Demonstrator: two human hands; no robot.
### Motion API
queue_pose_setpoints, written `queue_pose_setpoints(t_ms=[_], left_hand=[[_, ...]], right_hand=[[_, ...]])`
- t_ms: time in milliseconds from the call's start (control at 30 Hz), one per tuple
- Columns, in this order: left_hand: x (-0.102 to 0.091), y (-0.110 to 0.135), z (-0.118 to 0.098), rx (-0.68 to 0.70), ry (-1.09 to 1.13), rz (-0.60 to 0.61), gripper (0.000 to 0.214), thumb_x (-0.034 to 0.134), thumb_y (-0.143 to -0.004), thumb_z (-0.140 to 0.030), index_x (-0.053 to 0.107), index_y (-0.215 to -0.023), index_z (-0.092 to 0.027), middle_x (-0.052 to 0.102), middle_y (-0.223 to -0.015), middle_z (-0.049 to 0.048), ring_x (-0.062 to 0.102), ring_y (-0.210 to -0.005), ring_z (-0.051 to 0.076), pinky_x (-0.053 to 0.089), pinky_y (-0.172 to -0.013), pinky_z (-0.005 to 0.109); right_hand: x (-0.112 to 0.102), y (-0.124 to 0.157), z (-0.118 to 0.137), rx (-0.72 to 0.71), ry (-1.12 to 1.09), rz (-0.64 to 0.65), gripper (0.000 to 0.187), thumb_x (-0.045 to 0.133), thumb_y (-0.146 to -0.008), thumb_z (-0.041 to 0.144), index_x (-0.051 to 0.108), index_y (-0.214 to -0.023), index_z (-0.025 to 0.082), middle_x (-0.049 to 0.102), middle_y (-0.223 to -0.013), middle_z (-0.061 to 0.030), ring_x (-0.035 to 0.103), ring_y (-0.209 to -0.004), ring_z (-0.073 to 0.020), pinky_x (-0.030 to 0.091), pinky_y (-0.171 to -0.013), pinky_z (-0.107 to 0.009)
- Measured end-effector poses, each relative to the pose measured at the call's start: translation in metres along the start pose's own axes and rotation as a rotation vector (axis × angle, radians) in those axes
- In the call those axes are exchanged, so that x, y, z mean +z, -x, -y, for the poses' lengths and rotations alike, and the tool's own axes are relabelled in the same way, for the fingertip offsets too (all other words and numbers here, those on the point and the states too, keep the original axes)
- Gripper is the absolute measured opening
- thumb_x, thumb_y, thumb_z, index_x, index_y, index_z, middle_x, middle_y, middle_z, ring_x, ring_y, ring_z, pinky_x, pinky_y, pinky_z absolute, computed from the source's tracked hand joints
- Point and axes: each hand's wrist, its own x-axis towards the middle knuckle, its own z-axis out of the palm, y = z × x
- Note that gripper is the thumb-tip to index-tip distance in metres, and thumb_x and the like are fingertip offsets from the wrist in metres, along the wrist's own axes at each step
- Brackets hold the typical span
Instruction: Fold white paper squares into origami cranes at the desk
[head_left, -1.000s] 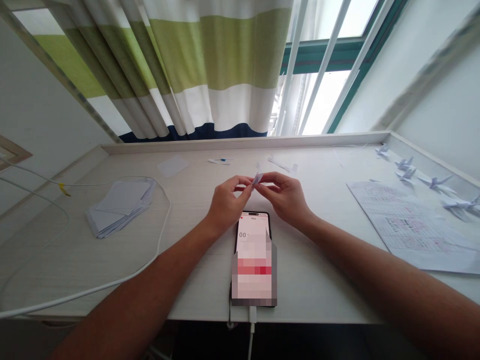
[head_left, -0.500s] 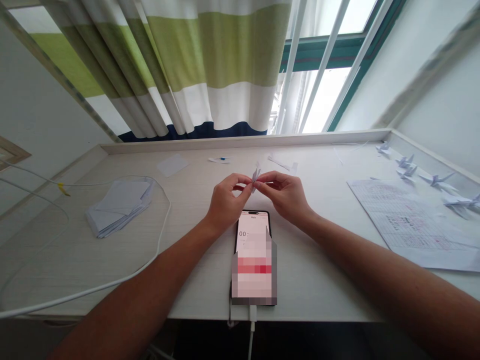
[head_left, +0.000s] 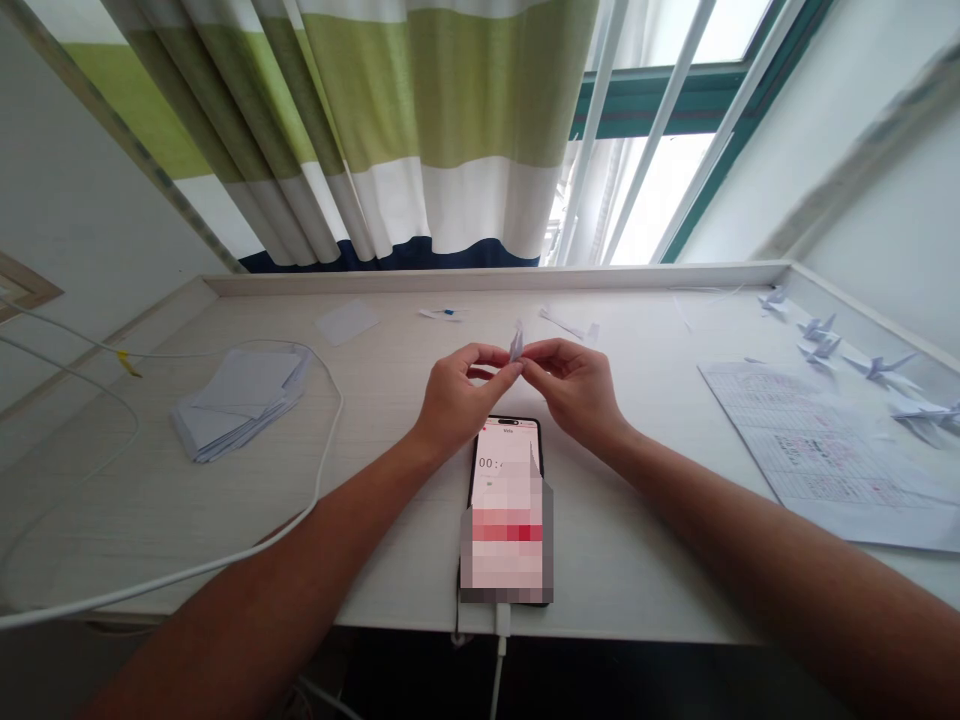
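Observation:
Between my fingertips is a small piece of folded white paper (head_left: pixel 517 344), its narrow tip pointing up. My left hand (head_left: pixel 466 392) pinches it from the left with thumb and forefinger. From the other side, my right hand (head_left: pixel 574 385) grips it the same way, and the two sets of fingertips nearly meet. The lower part of the paper is hidden behind my fingers. Just below my hands a phone (head_left: pixel 508 440) lies on the white desk (head_left: pixel 615 560), its screen lit and partly blurred out.
Several folded paper cranes (head_left: pixel 879 366) stand along the right edge, beside a written sheet (head_left: pixel 825 450). A stack of white paper (head_left: pixel 244 395) lies at left, near a white cable (head_left: pixel 330 450). Paper scraps (head_left: pixel 566 323) and a loose sheet (head_left: pixel 347 322) are towards the back.
The view has shifted slightly. The folded paper stands a little more upright, and my left thumb has moved right, closer to the right fingertips. Both hands keep their pinch.

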Motion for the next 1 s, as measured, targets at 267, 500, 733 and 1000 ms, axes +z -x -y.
queue_pose_setpoints(t_ms=[267,500,733,1000], left_hand=[[-0.003,-0.004,0.009,-0.033,0.152,0.007,0.022,0.083,-0.086,-0.04,0.079,-0.09,-0.019,0.08,-0.088,0.0055,0.076,-0.081,0.019,0.061,-0.077,0.033],[-0.001,-0.004,0.01,-0.056,0.171,0.035,0.029,0.086,-0.082,-0.044,0.075,-0.086,-0.018,0.079,-0.091,0.0069,0.074,-0.083,0.019,0.061,-0.078,0.033],[-0.003,-0.005,0.009,-0.071,0.249,0.014,0.033,0.09,-0.078,-0.038,0.073,-0.099,-0.019,0.077,-0.089,0.0035,0.072,-0.081,0.016,0.06,-0.078,0.03],[-0.005,-0.005,0.011,-0.1,0.231,0.106,0.026,0.086,-0.082,-0.04,0.079,-0.094,-0.018,0.079,-0.09,0.0063,0.071,-0.079,0.016,0.058,-0.074,0.031]], right_hand=[[0.002,-0.002,0.002,0.009,-0.095,-0.026,0.028,0.089,-0.077,0.036,0.067,-0.087,0.022,0.074,-0.084,-0.0022,0.072,-0.08,-0.0193,0.062,-0.082,-0.041],[-0.001,-0.002,-0.002,0.06,-0.118,0.071,0.034,0.089,-0.078,0.047,0.077,-0.095,0.02,0.079,-0.094,-0.0057,0.075,-0.088,-0.0216,0.063,-0.088,-0.043],[-0.001,-0.001,-0.002,0.061,-0.125,0.085,0.031,0.089,-0.079,0.047,0.078,-0.092,0.021,0.079,-0.091,-0.0056,0.075,-0.085,-0.0211,0.062,-0.085,-0.041],[-0.005,-0.002,-0.004,0.088,-0.175,0.105,0.028,0.091,-0.077,0.043,0.078,-0.09,0.021,0.077,-0.086,-0.0033,0.073,-0.081,-0.019,0.061,-0.083,-0.039]])
